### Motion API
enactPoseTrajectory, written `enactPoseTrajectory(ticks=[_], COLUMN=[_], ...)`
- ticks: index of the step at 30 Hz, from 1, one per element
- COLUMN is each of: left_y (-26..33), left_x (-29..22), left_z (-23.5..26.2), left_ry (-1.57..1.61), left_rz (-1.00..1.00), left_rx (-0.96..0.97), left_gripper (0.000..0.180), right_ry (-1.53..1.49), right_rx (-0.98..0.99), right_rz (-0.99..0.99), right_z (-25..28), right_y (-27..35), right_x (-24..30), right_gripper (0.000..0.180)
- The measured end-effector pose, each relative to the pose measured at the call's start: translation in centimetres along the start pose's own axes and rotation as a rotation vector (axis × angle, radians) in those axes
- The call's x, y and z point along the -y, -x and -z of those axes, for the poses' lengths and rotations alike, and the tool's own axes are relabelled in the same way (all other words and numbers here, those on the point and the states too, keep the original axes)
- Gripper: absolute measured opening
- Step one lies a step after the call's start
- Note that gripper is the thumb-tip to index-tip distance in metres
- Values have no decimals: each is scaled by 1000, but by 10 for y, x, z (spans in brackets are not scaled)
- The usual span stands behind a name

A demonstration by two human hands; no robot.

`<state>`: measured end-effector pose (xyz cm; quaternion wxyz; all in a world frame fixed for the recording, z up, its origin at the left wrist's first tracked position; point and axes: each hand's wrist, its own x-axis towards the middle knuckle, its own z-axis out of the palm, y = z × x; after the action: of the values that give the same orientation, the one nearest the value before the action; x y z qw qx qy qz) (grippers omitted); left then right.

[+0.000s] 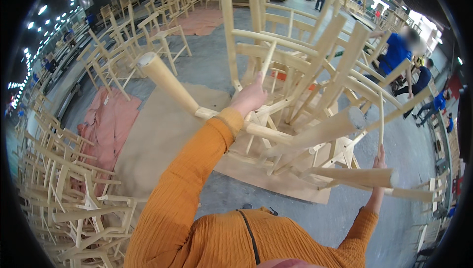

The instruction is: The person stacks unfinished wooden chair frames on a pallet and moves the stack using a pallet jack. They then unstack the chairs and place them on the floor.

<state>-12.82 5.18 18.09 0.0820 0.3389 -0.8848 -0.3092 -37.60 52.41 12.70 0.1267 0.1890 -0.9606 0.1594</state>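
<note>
Bare, pale wooden chair frames stand tangled in front of me, their legs pointing up and toward me. My left hand (250, 96) closes round the near end of a thin rung (269, 57) on a chair frame. Farther right and lower, my right hand (379, 163) grips another thin rung (381, 115), with thick legs beside it. A thick round-ended chair leg (170, 83) sticks up left of my left hand, and a second one (340, 125) rises between my hands. Which frame each rung belongs to is hard to make out where the parts overlap.
Brown sheet (162, 130) lies on the grey floor beneath the frames, with a pink cloth (113, 120) at its left. More chair frames (74, 194) are heaped lower left, and chairs (162, 36) stand behind. A person in blue (394, 53) is at the right.
</note>
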Motion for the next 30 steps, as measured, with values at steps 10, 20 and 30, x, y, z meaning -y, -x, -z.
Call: enactPoseTrajectory(ticks=[10,20,30], left_y=[-90,-186,-294], left_x=[20,19,-6], left_z=[1,9,3], left_ry=[-52,31,-46], left_rz=[-129,-260,-409], left_rx=[31,187,294], left_gripper=[63,66,62], right_ry=[-75,-219,-148], right_rx=[-16,-108,-171], right_rz=[-126,-284,-300], right_z=[-12,-35,-38], right_y=[3,-6,-27], right_x=[39,70,116], right_gripper=[54,50,55])
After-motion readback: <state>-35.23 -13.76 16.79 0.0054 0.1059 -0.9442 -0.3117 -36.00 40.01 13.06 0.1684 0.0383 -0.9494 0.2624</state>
